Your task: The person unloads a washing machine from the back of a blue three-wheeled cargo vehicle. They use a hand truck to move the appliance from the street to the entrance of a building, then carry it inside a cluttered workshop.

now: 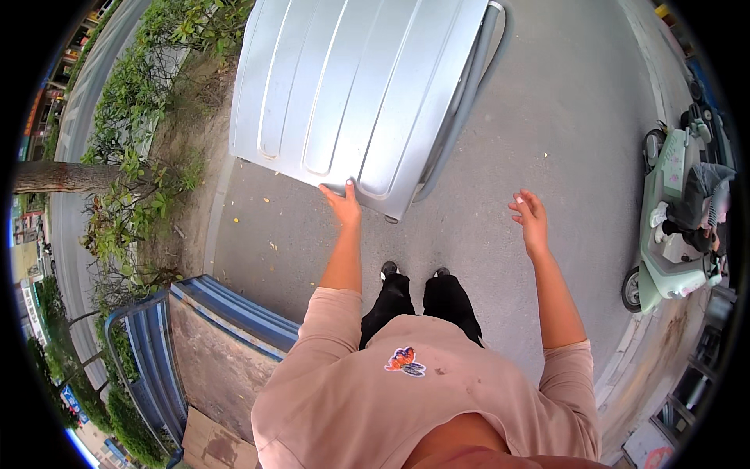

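Touching near edge of silver metal cabinet (336,102) with left hand (341,207), over pavement (500,273), apart from blue-edged cart (234,310); cannot tell if gripping; holding nothing in slack right hand (531,224); judged unfinished, with only one-handed contact made.

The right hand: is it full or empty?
Empty: nothing shows in the loosely curled right hand, which is clear of the silver panel.

I see a green scooter (650,217) on the right and a tree trunk (66,177) by bushes (129,117) on the left.
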The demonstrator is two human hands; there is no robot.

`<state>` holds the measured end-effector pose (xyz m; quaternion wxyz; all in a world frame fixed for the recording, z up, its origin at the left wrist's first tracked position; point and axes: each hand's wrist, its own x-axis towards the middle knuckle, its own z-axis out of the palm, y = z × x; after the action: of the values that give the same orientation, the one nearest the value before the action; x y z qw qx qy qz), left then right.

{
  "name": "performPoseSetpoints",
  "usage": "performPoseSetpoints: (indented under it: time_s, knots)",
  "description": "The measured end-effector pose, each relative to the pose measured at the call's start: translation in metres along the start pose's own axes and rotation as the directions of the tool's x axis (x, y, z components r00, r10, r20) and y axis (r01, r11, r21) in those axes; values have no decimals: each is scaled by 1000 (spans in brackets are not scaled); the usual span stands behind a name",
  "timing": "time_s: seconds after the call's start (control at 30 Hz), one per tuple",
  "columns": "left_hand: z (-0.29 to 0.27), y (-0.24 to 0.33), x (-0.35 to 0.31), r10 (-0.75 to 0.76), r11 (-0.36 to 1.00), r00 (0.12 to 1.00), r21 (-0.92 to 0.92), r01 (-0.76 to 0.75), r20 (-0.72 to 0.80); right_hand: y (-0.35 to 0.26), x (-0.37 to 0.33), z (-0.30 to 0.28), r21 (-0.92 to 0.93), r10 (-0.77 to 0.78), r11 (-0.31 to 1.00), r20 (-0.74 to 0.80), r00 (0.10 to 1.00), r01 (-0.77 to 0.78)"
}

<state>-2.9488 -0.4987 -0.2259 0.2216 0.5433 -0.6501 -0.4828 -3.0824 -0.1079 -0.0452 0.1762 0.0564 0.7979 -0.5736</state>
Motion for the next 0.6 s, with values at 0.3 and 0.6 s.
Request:
performPoseSetpoints:
  time_s: [0.3,0.6]
  knots:
    - [88,91,67,-412,539,839,-647,539,357,-100,167,40,-149,-254,956,18,967,254]
    - [184,127,117,-409,501,722,-524,689,558,-142,325,132,-395,-210,896,23,977,202]
